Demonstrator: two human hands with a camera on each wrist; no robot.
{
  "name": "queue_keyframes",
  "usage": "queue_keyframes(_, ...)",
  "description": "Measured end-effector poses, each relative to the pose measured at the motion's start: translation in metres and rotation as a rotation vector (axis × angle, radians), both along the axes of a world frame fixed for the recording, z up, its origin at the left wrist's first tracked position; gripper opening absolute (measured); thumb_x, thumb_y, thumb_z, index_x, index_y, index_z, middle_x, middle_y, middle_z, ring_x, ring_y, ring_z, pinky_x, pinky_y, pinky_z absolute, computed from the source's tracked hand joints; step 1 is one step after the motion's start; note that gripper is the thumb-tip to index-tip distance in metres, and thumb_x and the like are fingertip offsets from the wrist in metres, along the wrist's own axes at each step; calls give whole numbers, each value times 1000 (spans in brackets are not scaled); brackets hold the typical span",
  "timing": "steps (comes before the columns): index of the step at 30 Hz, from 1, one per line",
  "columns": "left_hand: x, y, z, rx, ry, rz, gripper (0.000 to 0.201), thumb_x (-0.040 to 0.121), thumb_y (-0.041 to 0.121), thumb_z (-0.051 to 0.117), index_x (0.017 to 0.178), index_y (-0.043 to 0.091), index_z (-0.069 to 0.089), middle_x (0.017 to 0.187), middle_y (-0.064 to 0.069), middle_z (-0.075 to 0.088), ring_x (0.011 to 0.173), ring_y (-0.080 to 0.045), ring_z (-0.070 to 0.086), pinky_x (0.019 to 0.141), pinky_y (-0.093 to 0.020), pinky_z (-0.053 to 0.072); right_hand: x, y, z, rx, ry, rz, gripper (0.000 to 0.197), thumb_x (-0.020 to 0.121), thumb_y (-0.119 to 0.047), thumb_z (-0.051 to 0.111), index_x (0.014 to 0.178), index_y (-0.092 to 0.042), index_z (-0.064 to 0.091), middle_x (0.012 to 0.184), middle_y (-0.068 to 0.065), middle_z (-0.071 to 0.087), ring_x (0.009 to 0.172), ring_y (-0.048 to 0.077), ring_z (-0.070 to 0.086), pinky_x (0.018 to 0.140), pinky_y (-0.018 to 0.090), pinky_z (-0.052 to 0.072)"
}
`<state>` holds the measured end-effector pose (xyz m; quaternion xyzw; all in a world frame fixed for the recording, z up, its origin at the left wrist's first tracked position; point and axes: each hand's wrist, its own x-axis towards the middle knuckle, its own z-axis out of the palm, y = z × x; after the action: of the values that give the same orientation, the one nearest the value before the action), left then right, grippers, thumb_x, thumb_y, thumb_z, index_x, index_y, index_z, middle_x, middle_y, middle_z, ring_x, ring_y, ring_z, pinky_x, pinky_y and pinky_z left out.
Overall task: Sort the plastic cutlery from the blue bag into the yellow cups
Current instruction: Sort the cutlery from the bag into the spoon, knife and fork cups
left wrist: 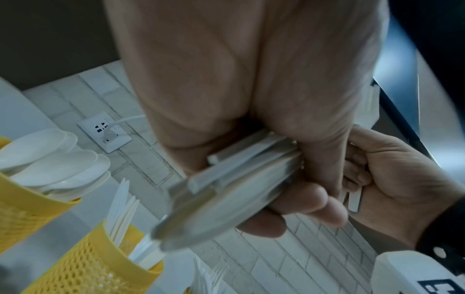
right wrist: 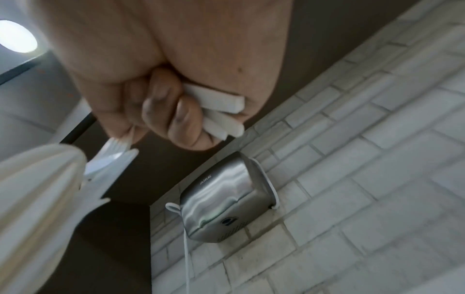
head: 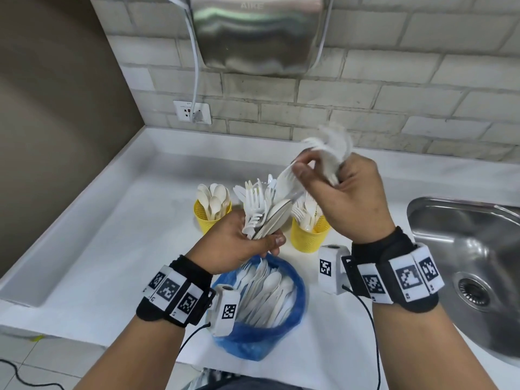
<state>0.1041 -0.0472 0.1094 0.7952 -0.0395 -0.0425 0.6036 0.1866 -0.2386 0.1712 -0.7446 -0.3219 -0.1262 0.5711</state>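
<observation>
My left hand (head: 239,243) grips a bunch of white plastic cutlery (head: 261,209), forks and spoons mixed, above the blue bag (head: 298,280). The bag lies open on the counter with several more white pieces inside. My right hand (head: 346,187) is raised to the right and holds a few white pieces (head: 334,144) in its curled fingers (right wrist: 176,111). Its thumb and forefinger pinch one more piece (head: 287,175) that leans out of the left bunch. A yellow cup (head: 209,220) holds spoons, and another yellow cup (head: 308,237) holds forks. A third yellow cup (left wrist: 83,264) holds knives.
A steel sink (head: 472,263) is set into the white counter (head: 112,249) at the right. A metal hand dryer (head: 253,32) hangs on the tiled wall, with its cable plugged into a socket (head: 192,112). The counter has a raised rim at the left and back.
</observation>
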Motion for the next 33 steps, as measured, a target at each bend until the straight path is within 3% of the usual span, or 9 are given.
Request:
queue_keyframes(5,-3,2,3,-16,-10,-18,15,94,21,75,99,8,68,84,-11,75,82,-34,74,79,-46,62,-3,-2,4,43,155,152,28,91,-7,76,77,-31,71,53,-7,43,52,3,43,59,16,40)
queue_keyframes(8,-4,-1,6,8,-26,-31,13,95,19,74,97,9,67,78,-6,74,73,-16,71,71,-28,56,-9,-1,5,12,236,257,18,90,-8,76,75,-19,72,62,10,66,62,10,62,66,24,51)
queue_keyframes(10,-5,-1,6,-5,-23,-29,12,95,19,74,97,8,67,77,-5,74,72,-12,70,71,-23,54,-9,0,2,74,293,229,30,94,-10,70,67,-10,59,52,-2,56,48,12,52,52,24,43)
queue_keyframes(13,-7,-1,6,-7,-10,-26,13,95,18,74,97,7,67,77,-5,75,73,-10,71,72,-19,53,-6,5,-1,445,451,190,32,105,-19,56,77,-6,50,62,12,41,51,24,36,48,32,30)
queue_keyframes(17,-9,0,6,19,10,-16,19,95,20,73,101,3,66,79,-7,76,76,-13,73,73,-20,54,-2,5,3,926,583,71,28,111,-25,40,106,-2,56,85,13,66,78,34,71,71,43,58)
queue_keyframes(20,-8,-2,7,66,6,11,16,97,22,71,94,7,69,78,-7,76,72,-15,71,71,-25,57,-2,2,9,1124,493,-95,26,111,-28,42,104,-6,51,66,11,57,54,28,61,57,37,53)
queue_keyframes(24,-2,-3,3,46,2,130,14,98,20,69,86,14,71,73,-8,74,65,-21,64,69,-36,56,-10,4,6,942,312,-264,32,101,-38,61,101,-11,44,60,4,33,47,18,27,47,25,29)
queue_keyframes(28,7,-13,0,89,-6,302,23,97,26,69,79,11,72,66,-2,73,59,-10,63,62,-28,55,-38,17,-16,589,319,-146,31,86,-30,83,96,-20,56,65,5,47,51,16,45,51,27,41)
queue_keyframes(33,16,-19,-7,165,-69,422,20,82,27,66,89,8,70,76,-2,73,75,-21,71,71,-43,61,-62,40,-54,291,316,-100,17,80,-10,87,85,-13,72,54,-15,53,51,6,48,61,21,48)
